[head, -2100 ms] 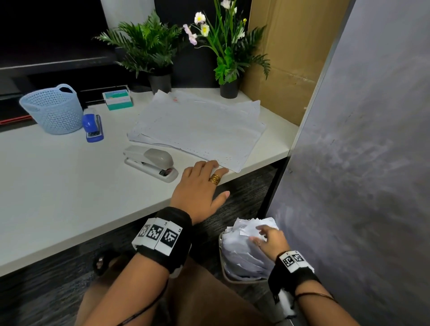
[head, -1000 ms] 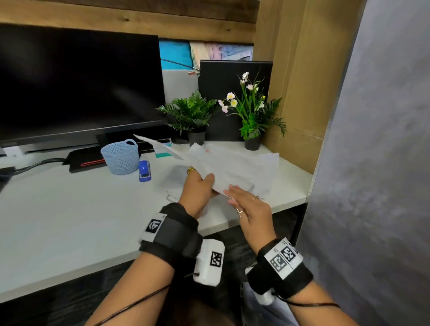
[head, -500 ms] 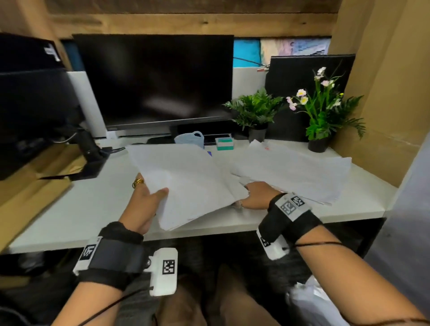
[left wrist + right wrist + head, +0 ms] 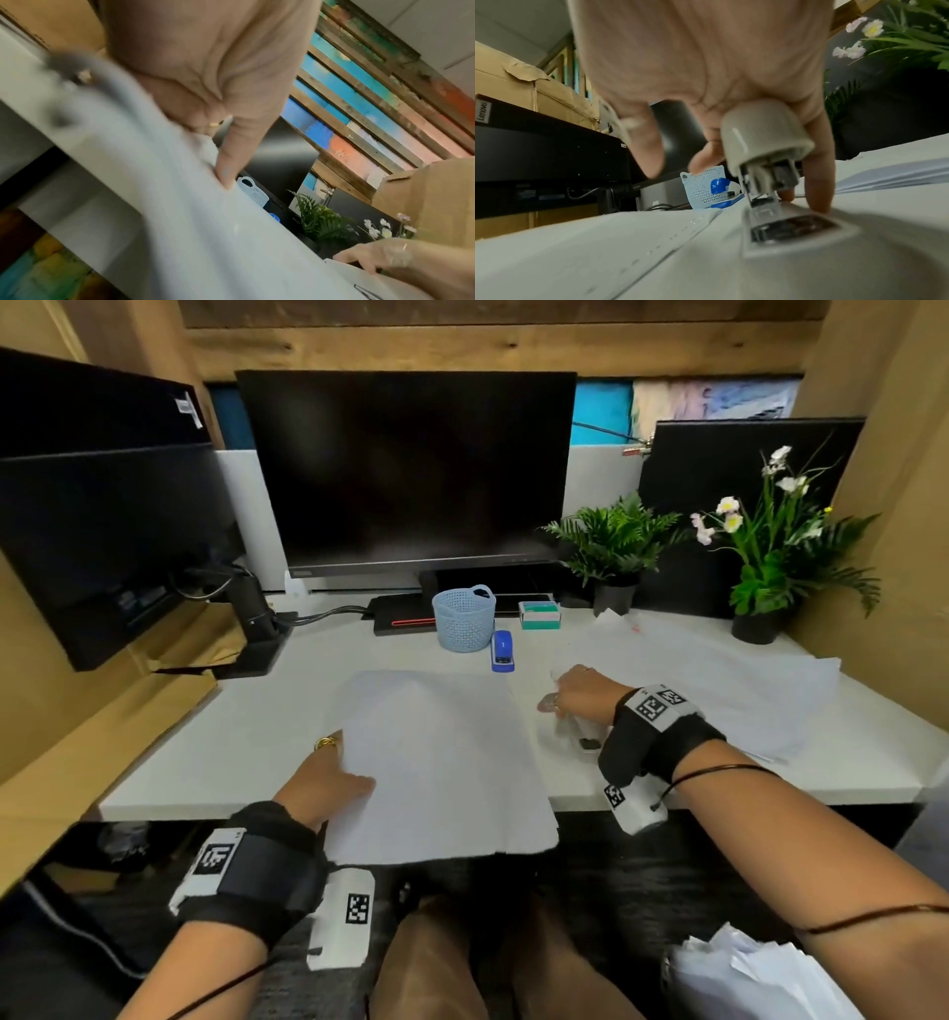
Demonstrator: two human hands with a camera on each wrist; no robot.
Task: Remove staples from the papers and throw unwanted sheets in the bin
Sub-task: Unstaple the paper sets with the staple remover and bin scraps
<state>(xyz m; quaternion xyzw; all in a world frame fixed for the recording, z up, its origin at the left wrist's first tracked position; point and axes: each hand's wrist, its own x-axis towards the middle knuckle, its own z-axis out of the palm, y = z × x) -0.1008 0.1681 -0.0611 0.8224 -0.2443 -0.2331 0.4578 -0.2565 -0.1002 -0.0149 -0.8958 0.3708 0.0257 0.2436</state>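
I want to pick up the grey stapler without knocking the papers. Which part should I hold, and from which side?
Hold the grey stapler by its rounded top arm, coming from above. It lies flat on the desk with its top arm raised, and the right hand already covers it so.

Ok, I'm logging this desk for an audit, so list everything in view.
Paper set: one, white, front edge of desk, overhanging.
Paper stack: one, white, desk right.
Grey stapler: one, under right hand.
Blue stapler: one, beside basket.
Basket: one, light blue, below monitor.
Small box: one, green-white, right of basket.
Monitors: two, black.
Potted plants: two, back right.
Bin: one, full of white paper, floor right.
Left hand: holds paper set.
Right hand: grips grey stapler.
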